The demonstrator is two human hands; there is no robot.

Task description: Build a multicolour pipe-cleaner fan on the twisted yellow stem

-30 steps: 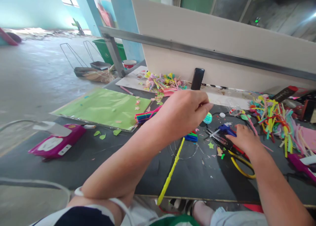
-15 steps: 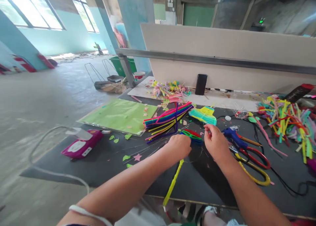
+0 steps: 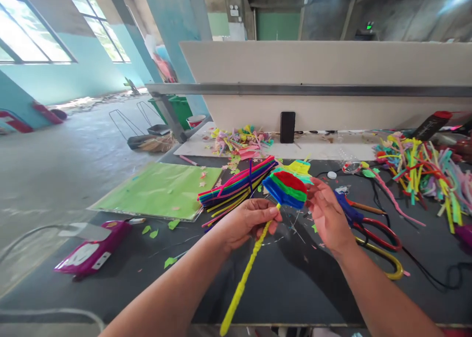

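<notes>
The left grip [image 3: 248, 222] is closed on the yellow stick [image 3: 244, 277], with the striped piece [image 3: 286, 189] just above it at the stick's top. The right grip [image 3: 329, 213] curls loosely at that piece's right edge; whether it pinches, I cannot tell. Scissors [image 3: 397, 242] lie to its right on the bench [image 3: 291, 293].

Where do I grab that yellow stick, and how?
I'd pinch the yellow stick by its lower half, from the near side. It is long and thin, and that end slants toward the camera, with no hand on it; the left hand grips near the top, just below the striped piece.
</notes>
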